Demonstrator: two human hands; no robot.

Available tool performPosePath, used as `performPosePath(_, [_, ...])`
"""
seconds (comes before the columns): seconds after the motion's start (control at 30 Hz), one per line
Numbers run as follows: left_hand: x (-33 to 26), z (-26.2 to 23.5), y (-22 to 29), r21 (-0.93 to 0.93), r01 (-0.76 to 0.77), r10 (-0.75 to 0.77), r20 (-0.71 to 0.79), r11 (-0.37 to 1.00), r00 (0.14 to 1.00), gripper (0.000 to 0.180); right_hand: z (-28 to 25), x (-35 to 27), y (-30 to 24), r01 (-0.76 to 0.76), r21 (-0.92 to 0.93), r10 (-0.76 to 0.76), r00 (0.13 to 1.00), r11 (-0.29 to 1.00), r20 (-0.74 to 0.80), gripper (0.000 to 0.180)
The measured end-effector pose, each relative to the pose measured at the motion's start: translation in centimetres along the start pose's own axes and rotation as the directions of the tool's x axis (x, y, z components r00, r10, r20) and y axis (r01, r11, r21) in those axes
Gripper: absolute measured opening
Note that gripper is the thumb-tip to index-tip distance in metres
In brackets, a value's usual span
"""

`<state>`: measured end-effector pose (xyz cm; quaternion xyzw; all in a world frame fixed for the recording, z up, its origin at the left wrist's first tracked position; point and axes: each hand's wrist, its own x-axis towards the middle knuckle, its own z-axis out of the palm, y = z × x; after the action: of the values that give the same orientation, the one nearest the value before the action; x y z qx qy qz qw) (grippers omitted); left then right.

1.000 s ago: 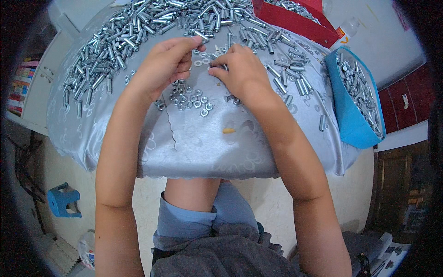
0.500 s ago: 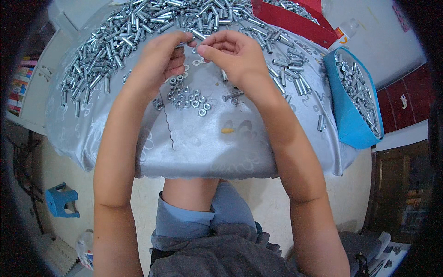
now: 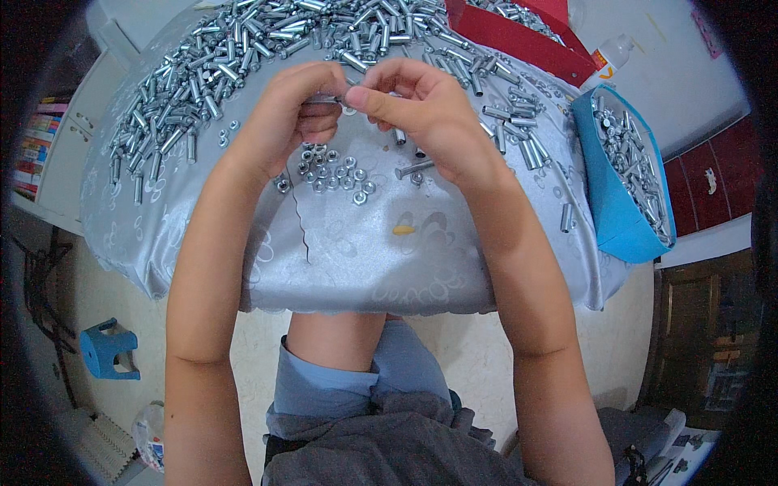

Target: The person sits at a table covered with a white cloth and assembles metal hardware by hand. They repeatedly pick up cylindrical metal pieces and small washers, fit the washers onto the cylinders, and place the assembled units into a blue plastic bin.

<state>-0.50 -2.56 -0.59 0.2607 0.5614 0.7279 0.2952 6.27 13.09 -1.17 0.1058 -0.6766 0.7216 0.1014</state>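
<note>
Above the table my left hand is closed around a thin metal bolt, which lies level across its fingers with the end pointing right. My right hand meets that end, thumb and index finger pinched together; whatever is between them is too small to make out. Below my hands is a loose group of hex nuts. A single bolt lies under my right wrist, with a nut beside it.
Metal anchor sleeves are heaped along the table's far and left sides. A red box and a blue bin of metal parts stand at the right, near a white bottle. A yellow piece lies nearer me.
My hands have drawn closer together at the bolt's end. The left fingers have curled further round the bolt, and the right hand has turned slightly. The table pieces stay put.
</note>
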Motion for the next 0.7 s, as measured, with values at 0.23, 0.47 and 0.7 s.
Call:
performPosePath(0.23, [-0.1,-0.3,-0.2,-0.122,-0.052,0.062,0.079,0.991,0.995,0.017,0.8,-0.2,-0.4,0.101,0.017,-0.102,0.993,0.995,0.054,0.015])
performPosePath(0.47, [-0.2,-0.3,-0.3,-0.032,-0.09,0.095,0.224,0.995,0.97,0.017,-0.1,-0.4,-0.7,-0.011,0.2,-0.026,0.983,0.98,0.181,0.018])
performPosePath(0.7, [-0.5,1.0,0.2,-0.219,0.0,0.041,0.184,0.976,0.982,0.024,0.7,-0.4,-1.1,0.185,-0.024,-0.186,0.982,0.982,-0.022,0.015])
